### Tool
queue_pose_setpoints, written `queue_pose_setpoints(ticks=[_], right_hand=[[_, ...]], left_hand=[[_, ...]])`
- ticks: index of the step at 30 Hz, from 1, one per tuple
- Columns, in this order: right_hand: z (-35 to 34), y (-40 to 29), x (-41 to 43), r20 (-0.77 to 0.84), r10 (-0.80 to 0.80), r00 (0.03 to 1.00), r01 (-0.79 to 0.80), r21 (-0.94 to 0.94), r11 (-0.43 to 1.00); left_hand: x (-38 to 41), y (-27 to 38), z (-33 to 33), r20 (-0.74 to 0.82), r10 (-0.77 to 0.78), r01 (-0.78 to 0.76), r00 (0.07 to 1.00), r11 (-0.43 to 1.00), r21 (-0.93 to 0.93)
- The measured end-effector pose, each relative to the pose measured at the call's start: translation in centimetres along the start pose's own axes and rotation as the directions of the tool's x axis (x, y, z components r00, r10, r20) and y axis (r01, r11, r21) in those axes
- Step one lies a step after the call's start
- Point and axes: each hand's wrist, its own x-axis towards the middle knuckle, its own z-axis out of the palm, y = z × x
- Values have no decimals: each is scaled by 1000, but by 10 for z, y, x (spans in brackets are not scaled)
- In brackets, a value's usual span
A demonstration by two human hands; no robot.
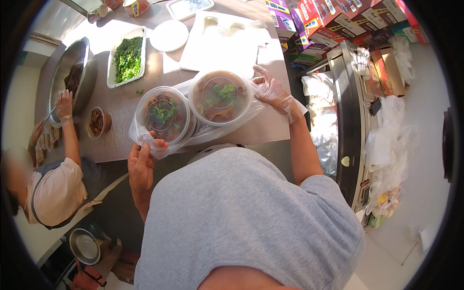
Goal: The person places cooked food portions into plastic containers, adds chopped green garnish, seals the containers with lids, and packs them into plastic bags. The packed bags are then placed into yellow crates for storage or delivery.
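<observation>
Two round clear plastic food containers with lids lie side by side before me. Brown food topped with green herb leaves shows through the lids of the left container [162, 115] and the right container [220, 97]. A thin clear plastic bag [232, 124] is around the left container and spreads under the right one. My left hand [142, 163], bare, pinches the bag's edge at the left container's near side. My right hand [274, 95], in a clear disposable glove, grips the right container's right side; its lower fingers are partly hidden.
A tray of chopped greens [127, 59], a white round lid [169, 35] and white foam sheets [221, 43] lie beyond on the table [253, 135]. At left, a co-worker's gloved hand [65, 105] reaches to a large metal basin [87, 78]. An open tub [98, 122] stands nearby. Cartons [322, 27] are stacked at right.
</observation>
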Motion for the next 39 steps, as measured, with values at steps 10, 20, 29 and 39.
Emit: queue_pose_setpoints(ticks=[10,20,29,39], right_hand=[[34,-48,42,-371,-331,867,66,-574,816],[57,-69,75,-182,-466,866,27,-913,406],[19,-91,17,-246,-410,879,-134,-950,283],[25,-122,-23,-363,-127,923,-178,-696,696]], left_hand=[[5,-2,-10,11,24,-24,1000,1000,-5],[32,12,6,-16,261,-262,965,964,-49],[-20,33,-7,203,63,-100,977,979,176],[-21,41,-6,253,232,-210,939,972,-109]])
